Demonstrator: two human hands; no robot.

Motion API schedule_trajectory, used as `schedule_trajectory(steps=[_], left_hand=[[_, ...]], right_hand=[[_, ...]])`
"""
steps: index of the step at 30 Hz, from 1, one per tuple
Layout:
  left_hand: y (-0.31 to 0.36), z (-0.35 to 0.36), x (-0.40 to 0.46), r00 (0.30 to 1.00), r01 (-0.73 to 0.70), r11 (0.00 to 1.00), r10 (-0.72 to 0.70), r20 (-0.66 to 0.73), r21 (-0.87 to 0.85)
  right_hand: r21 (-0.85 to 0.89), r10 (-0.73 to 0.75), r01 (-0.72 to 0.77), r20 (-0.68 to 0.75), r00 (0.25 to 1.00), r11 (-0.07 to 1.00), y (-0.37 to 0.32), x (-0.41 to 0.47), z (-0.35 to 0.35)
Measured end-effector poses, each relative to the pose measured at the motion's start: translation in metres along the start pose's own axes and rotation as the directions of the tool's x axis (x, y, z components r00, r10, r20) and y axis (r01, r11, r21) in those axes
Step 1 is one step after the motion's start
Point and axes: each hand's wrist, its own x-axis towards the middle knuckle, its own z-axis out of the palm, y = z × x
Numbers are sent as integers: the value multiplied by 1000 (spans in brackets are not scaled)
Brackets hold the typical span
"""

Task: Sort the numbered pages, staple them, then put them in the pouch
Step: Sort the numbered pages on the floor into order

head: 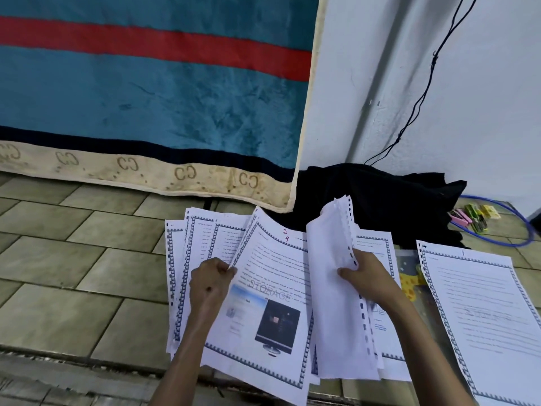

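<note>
The person is crouched over a tiled floor (73, 259) with printed pages spread out in front. The left hand (209, 281) pinches the edge of a page marked "29" (269, 291) in red at its top, the one with the word STORAGE and a monitor picture, lifting it off a fanned spread of bordered pages (187, 259) lying toward nine o'clock. The right hand (367, 278) grips a thick curled bundle of pages (336, 303), held upright with its punched edge facing three o'clock. Out at three o'clock a single page (480, 303) lies flat by itself, and between it and the bundle a clear pouch (409, 276) with yellow inside peeks out. A black cloth (380, 200) sits at twelve o'clock, against a white wall (483, 98), beside a hanging teal blanket (146, 98).
</note>
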Motion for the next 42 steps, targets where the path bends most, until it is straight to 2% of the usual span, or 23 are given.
schedule_trajectory(steps=[6,9,11,13,15,16,17,20,23,25,27,29,31,33,35,37,39,41,42], left_hand=[[2,-1,10,981,141,964,-105,166,-224],[-1,2,14,971,144,963,-94,220,-227],[-2,3,13,982,65,982,-31,186,-176],[-4,4,12,994,-99,989,103,34,-107],[-5,6,8,962,-250,968,251,-112,19],[-5,7,7,951,-287,957,290,-104,44],[-3,8,5,961,-274,961,275,-34,35],[-3,14,6,973,-106,994,103,207,1],[6,16,3,968,-110,994,106,227,5],[19,15,-4,947,-138,986,158,278,-89],[39,14,-22,870,-47,949,192,454,-312],[57,22,-42,753,25,940,206,625,-340],[68,39,-56,708,-7,943,240,665,-333],[72,52,-59,726,-37,934,269,633,-355],[66,56,-50,811,-120,948,265,521,-296],[47,49,-33,940,-167,978,197,280,-125],[26,35,-16,991,-121,988,113,77,101],[15,24,-3,998,-21,946,2,60,324],[13,21,1,997,10,937,-34,64,350]], right_hand=[[19,23,-24,23,999,1000,-13,1,14],[22,25,-26,14,1000,999,-16,3,22],[20,29,-30,12,999,999,-17,3,27],[3,30,-30,6,1000,1000,-16,5,30],[-23,24,-24,-2,1000,999,-16,5,31],[-37,19,-19,-2,1000,999,-16,5,31],[-43,17,-17,-1,1000,999,-16,6,31],[-42,29,-29,7,1000,999,-17,7,32],[-8,55,-55,16,998,998,-17,6,33],[70,78,-80,35,996,994,-16,6,32],[139,105,-114,66,992,984,-18,2,30],[211,118,-143,125,985,967,-19,1,27],[268,109,-149,157,981,952,-20,2,23],[222,111,-135,117,987,966,-18,5,21],[134,91,-104,99,991,986,-16,8,20],[108,84,-96,116,990,989,-15,9,19],[89,90,-101,121,989,991,-16,9,19],[68,84,-93,127,988,993,-18,10,21],[62,80,-88,134,988,994,-19,11,23]])
